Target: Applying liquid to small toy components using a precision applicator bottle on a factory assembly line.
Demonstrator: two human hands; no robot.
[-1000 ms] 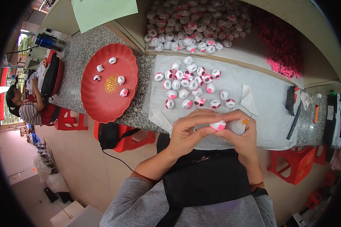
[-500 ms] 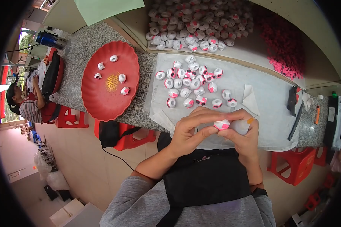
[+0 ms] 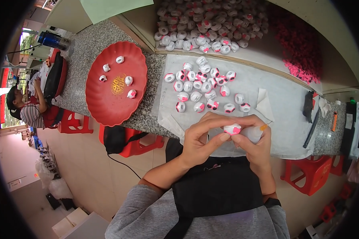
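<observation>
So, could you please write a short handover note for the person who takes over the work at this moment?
Left hand: fingers pinch a small white-and-pink bead over the table edge.
Right hand: fingers on the same bead, also holding a small clear bottle with an orange tip.
Things: about twenty like beads lie loose on the white sheet; a big heap lies behind it; four beads lie in the red tray to the left.
Done: cannot tell for certain; perhaps the four in the tray.
Left: probably the loose beads and the heap.

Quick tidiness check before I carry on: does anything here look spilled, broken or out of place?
Nothing stands out. Both hands hold one white and pink bead; loose beads lie grouped on the white sheet, four more on the red tray.
</observation>
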